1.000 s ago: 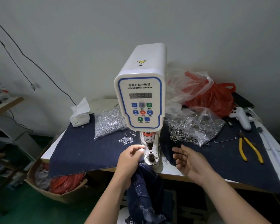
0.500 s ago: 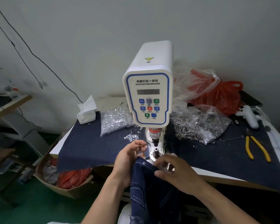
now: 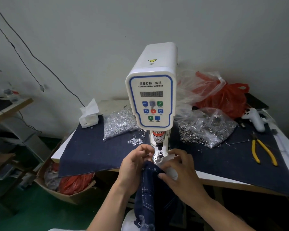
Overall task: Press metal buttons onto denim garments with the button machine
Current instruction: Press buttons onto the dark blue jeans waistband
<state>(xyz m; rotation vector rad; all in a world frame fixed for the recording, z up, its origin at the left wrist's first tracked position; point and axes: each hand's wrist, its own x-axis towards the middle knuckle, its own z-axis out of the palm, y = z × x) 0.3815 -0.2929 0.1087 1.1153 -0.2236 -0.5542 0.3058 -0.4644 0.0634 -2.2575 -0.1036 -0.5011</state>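
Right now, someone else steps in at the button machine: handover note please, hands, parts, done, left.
Left hand grips the dark blue denim garment with white stitching at its top edge, just below the lower die.
Right hand pinches the same edge from the right.
White servo button machine: round metal lower die bare.
Clear bags of silver button parts sit either side.
Done: garment brought up to the die.
Left: lay denim over die, press.
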